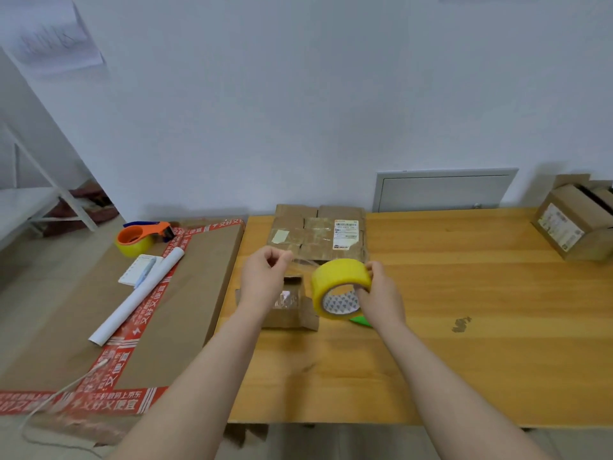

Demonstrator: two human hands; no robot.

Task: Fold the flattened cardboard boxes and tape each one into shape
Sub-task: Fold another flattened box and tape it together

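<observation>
My right hand [381, 293] grips a yellow tape roll [338, 287], held on edge above the wooden table [464, 310]. My left hand [265, 273] pinches the free end of a clear strip of tape [300, 263] pulled from the roll. Below my hands stands a small folded cardboard box [292, 313] with side flaps out and shiny tape on top; my left forearm covers part of it. Behind it lies a flattened cardboard box [318, 232] with a white shipping label.
A large brown carton with red printed tape [116, 310] abuts the table's left side, carrying an orange tape dispenser [142, 235], a notepad with pen [141, 270] and a rolled white paper [139, 293]. An assembled box [577, 224] sits at far right. A green object [361, 321] peeks under my right wrist.
</observation>
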